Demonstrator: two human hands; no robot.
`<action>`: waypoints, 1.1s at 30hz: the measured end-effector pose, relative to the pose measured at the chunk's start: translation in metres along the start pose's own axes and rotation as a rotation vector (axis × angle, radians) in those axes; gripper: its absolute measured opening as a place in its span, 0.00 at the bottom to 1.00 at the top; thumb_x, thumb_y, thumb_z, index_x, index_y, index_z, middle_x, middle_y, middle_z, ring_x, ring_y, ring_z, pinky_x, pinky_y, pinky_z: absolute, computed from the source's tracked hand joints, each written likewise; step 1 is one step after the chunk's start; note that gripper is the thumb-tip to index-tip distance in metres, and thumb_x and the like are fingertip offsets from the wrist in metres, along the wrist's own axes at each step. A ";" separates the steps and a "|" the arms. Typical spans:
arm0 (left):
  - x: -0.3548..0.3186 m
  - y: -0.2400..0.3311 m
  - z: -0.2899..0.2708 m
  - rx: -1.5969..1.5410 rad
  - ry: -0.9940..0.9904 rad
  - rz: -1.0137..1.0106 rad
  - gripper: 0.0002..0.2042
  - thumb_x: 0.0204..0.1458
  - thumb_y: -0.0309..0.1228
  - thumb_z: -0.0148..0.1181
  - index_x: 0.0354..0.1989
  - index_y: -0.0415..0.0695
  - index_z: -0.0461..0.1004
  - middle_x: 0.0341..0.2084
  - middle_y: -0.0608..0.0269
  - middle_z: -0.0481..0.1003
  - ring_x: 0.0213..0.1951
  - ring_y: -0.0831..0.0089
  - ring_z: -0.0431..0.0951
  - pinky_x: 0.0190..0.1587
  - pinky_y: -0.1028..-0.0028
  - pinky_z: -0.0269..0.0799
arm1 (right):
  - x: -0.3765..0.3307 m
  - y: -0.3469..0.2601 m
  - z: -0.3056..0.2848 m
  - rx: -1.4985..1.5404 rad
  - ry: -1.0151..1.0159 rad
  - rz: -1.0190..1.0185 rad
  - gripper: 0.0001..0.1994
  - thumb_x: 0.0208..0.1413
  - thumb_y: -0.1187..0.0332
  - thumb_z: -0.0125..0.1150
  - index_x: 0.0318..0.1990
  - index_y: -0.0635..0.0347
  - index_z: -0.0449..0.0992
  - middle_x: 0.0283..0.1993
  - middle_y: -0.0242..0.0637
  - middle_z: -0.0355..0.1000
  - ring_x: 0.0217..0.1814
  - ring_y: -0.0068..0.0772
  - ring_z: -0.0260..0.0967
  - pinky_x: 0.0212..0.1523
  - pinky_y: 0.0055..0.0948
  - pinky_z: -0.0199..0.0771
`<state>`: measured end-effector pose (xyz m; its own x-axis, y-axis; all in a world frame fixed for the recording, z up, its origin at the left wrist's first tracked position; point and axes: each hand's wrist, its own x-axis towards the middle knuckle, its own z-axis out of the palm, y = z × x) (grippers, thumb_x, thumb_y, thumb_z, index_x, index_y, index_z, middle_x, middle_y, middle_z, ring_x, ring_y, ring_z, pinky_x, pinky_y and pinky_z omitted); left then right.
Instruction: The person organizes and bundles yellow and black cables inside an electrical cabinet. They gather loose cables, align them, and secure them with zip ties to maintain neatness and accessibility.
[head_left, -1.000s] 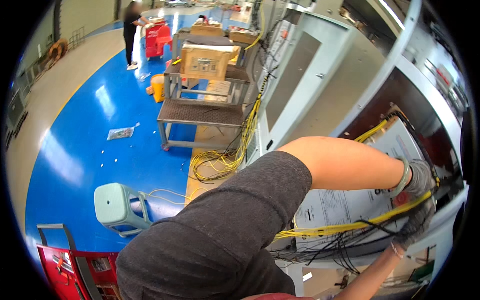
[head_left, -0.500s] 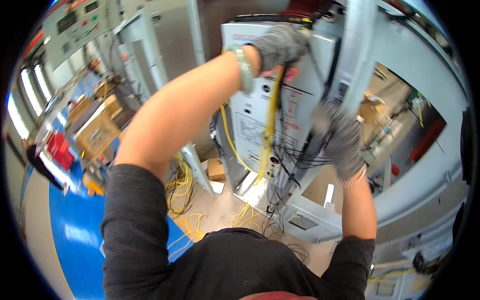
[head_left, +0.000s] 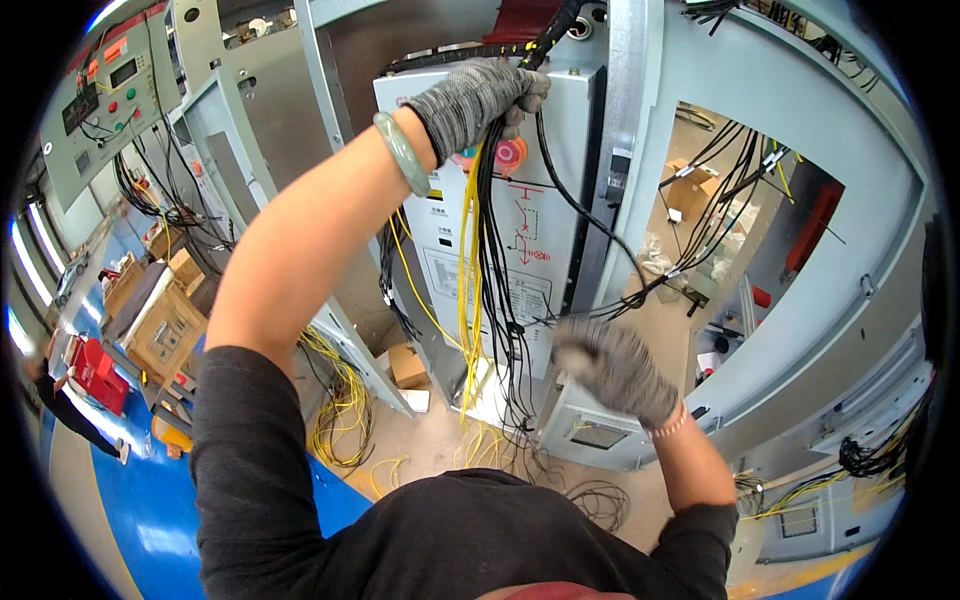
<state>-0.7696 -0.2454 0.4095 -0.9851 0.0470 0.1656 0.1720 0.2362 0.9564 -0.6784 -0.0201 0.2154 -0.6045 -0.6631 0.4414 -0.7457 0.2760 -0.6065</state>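
Observation:
My left hand (head_left: 478,105), in a grey knit glove, is closed around a bundle of wires high in front of a light-grey switchgear panel. From under it hang yellow wires (head_left: 468,265) and black wires (head_left: 489,210). A thick black sleeved harness (head_left: 553,32) runs up and right from beside the hand. Lower right, my right hand (head_left: 610,368), also gloved, is beside the hanging black wires; motion smears its fingers, so its grip is unclear. Behind, the panel (head_left: 420,215) carries red line markings and a red round part, partly hidden by the left hand and wires.
Coiled yellow wires (head_left: 345,420) and a small cardboard box (head_left: 405,366) lie on the floor. More black wires (head_left: 725,165) cross the opening in the grey cabinet frame (head_left: 850,200) at right. Far left are a control panel door (head_left: 110,110), a wooden crate (head_left: 160,340) and a person (head_left: 70,405).
My view has shifted, putting the cabinet further left. My right hand has moved down and left, toward the hanging wires. The left hand stays at the top of the panel.

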 end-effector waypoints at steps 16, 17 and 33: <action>0.013 -0.025 -0.039 -0.525 -0.636 0.144 0.19 0.51 0.32 0.53 0.50 0.37 0.62 0.43 0.50 0.71 0.44 0.64 0.74 0.42 0.71 0.74 | 0.158 -0.076 0.008 1.051 0.169 0.111 0.09 0.54 0.63 0.52 0.34 0.59 0.65 0.17 0.28 0.60 0.12 0.18 0.58 0.13 0.23 0.69; 0.018 -0.033 -0.039 -0.503 -0.602 0.200 0.21 0.50 0.31 0.55 0.52 0.37 0.61 0.44 0.49 0.70 0.46 0.64 0.72 0.44 0.71 0.73 | 0.158 -0.082 0.005 1.084 0.148 0.108 0.09 0.54 0.63 0.51 0.34 0.60 0.65 0.17 0.28 0.60 0.12 0.18 0.58 0.13 0.23 0.69; -0.001 0.027 -0.050 1.023 0.104 0.435 0.15 0.53 0.40 0.52 0.37 0.39 0.74 0.25 0.59 0.74 0.27 0.72 0.72 0.36 0.72 0.69 | 0.171 -0.062 -0.020 0.673 0.299 0.018 0.20 0.53 0.53 0.50 0.32 0.65 0.69 0.22 0.35 0.67 0.20 0.25 0.68 0.21 0.24 0.71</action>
<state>-0.7644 -0.2876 0.4468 -0.8271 0.2502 0.5033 0.3792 0.9094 0.1711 -0.7413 -0.1367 0.3423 -0.7375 -0.4182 0.5302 -0.4591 -0.2653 -0.8478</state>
